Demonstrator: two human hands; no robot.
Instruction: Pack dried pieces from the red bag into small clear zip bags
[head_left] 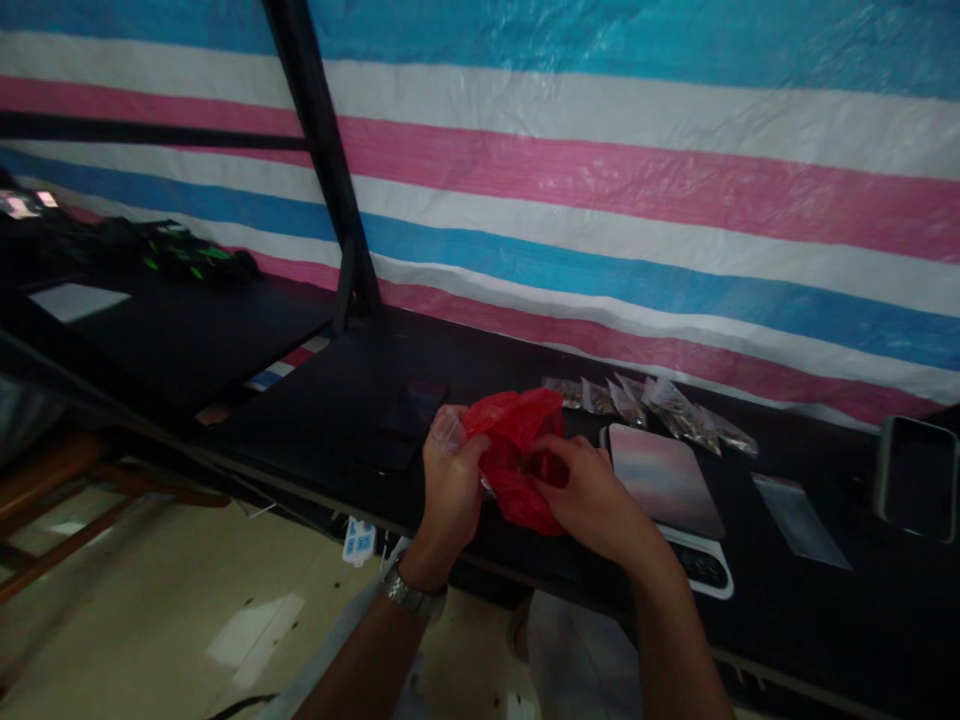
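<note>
A crumpled red plastic bag (514, 440) is held above the front edge of a black table (315, 410). My left hand (450, 490), with a metal watch on the wrist, grips the bag's left side together with a small clear pouch at its fingertips. My right hand (589, 490) has its fingers closed on the bag's right side, reaching into the folds. What lies inside the bag is hidden.
A kitchen scale (667, 485) sits just right of the hands, with several small filled clear packets (675, 405) behind it. A dark phone (405, 420) lies to the left, an empty clear pouch (799, 520) and a metal tray (919, 475) to the right. A striped tarp hangs behind.
</note>
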